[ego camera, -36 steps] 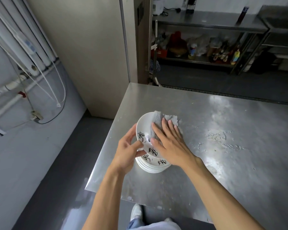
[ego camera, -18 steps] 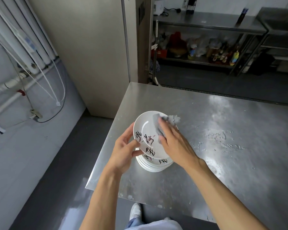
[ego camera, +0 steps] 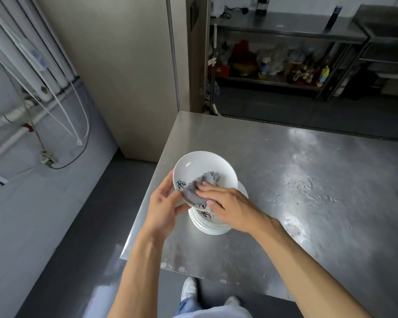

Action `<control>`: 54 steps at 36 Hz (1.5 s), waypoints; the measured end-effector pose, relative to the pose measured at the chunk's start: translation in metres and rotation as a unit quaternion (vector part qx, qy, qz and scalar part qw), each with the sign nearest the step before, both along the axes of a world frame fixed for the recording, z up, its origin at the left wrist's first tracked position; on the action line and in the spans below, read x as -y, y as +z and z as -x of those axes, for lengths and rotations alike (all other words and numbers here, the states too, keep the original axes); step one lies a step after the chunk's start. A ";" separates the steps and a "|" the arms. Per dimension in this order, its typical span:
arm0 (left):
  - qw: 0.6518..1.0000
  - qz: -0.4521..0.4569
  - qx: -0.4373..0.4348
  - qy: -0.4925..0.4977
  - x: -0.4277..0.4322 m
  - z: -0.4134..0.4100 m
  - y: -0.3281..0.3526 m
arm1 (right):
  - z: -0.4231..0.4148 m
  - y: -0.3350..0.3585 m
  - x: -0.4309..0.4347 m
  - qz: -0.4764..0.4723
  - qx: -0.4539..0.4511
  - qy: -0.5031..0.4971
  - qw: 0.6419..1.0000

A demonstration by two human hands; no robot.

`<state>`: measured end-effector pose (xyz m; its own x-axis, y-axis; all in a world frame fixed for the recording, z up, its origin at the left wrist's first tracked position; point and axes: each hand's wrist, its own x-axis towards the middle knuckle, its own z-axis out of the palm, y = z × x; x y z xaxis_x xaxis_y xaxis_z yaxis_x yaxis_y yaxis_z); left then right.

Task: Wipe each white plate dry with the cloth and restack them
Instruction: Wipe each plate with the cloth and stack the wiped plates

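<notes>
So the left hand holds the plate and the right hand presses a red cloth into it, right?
Not quite. The cloth is grey, not red, as the head view shows. The rest stands: the left hand holds the plate and the right hand presses the cloth into it.

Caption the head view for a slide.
Left hand holds a plate over the stack; right hand presses the cloth into it.
</notes>
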<state>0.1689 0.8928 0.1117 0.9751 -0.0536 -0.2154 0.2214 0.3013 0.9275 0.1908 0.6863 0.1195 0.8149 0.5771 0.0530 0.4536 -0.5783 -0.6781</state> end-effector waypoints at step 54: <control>0.819 -0.519 0.232 -0.075 -0.005 -0.018 0.023 | -0.023 0.027 0.032 0.114 0.396 -0.122 0.903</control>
